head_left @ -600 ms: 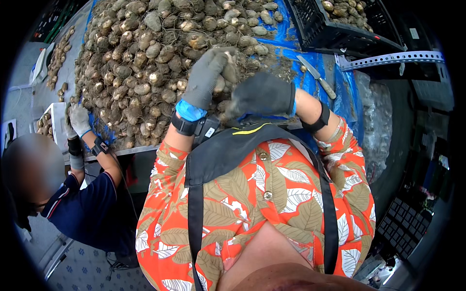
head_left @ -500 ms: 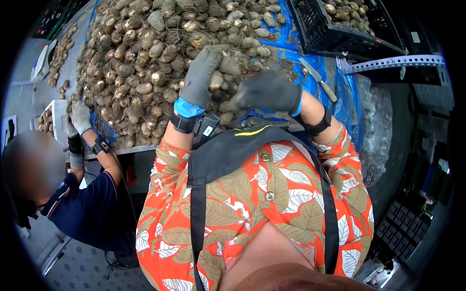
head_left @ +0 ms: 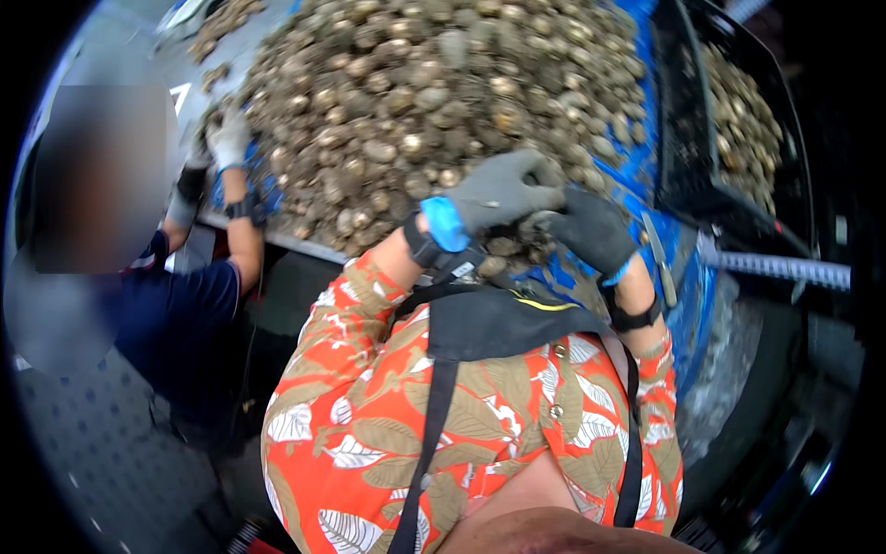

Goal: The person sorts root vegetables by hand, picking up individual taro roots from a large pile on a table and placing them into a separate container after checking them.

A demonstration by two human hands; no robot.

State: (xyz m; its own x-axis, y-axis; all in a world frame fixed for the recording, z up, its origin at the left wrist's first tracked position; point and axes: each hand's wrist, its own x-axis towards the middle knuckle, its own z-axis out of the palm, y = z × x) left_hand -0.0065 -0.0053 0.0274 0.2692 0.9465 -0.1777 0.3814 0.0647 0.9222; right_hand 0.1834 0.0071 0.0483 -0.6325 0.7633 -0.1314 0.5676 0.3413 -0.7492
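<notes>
A large heap of brown, hairy taro corms point(head_left: 406, 102) lies in front of me, some showing pale ends. My left hand point(head_left: 509, 192), in a grey glove with a blue cuff beneath, is at the heap's near edge with thumb and fingers curled. Right against its fingertips is my right hand point(head_left: 592, 233), in a darker glove, its fingers bent inward. Both look closed; the gloves and blur hide what is between them. Loose taros point(head_left: 504, 246) lie just below the hands, close to my black apron point(head_left: 498, 323).
A black crate point(head_left: 688, 111) of taros stands at the right. A knife point(head_left: 660, 258) lies on the blue sheet point(head_left: 637, 198) beside a perforated metal bar point(head_left: 780, 266). At the left, a co-worker's gloved hands point(head_left: 226, 138) are by the heap's edge.
The whole view has swung, so the heap and crate sit differently in it. My left hand has come off the heap toward my right hand, and the two now meet.
</notes>
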